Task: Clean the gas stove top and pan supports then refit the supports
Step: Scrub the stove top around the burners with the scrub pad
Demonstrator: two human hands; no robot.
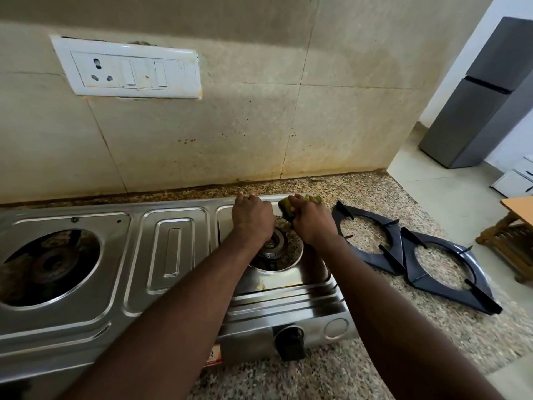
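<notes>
Hiding sponge (286, 208) partly, right hand (311, 220), burner (277, 244) half-covered

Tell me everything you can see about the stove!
The stove is a long, shiny steel box with pressed ridges, sitting on a speckled stone counter near the wall. It has two round burner holes, one at each end, both without supports. A black knob sticks out of its front. Yellowish grime shows beside the right burner. The left hand holds its back edge, and the right hand presses a green and yellow sponge onto its back right corner.
</notes>
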